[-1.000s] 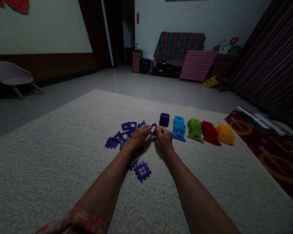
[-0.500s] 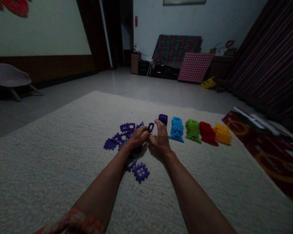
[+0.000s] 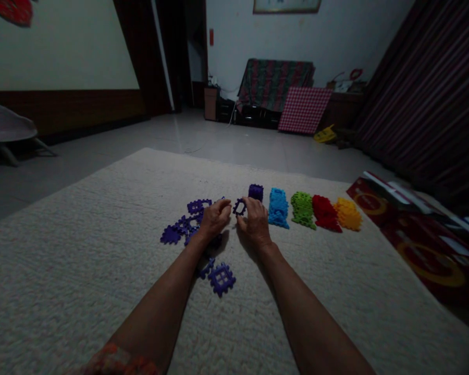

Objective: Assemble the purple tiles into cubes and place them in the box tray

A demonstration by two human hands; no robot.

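Note:
Both my hands meet over a cream rug (image 3: 101, 250). My right hand (image 3: 255, 224) pinches a small purple interlocking tile (image 3: 239, 207), held upright between the two hands. My left hand (image 3: 214, 217) is curled just left of that tile, its fingertips close to it; whether they touch it is unclear. Several loose purple tiles (image 3: 183, 225) lie left of my left hand, and one flat purple tile (image 3: 221, 278) lies between my forearms. A built purple cube (image 3: 255, 191) stands just beyond my right hand.
To the right of the cube runs a row of tile piles: blue (image 3: 278, 207), green (image 3: 303, 209), red (image 3: 325, 212), yellow (image 3: 347, 213). A red printed box (image 3: 426, 245) lies at the rug's right edge. Bare floor, a covered cabinet and a chequered board lie beyond.
My hands have drawn slightly apart; the purple tile now shows clearly in my right hand's pinch. The camera view has shifted a little to the right and up.

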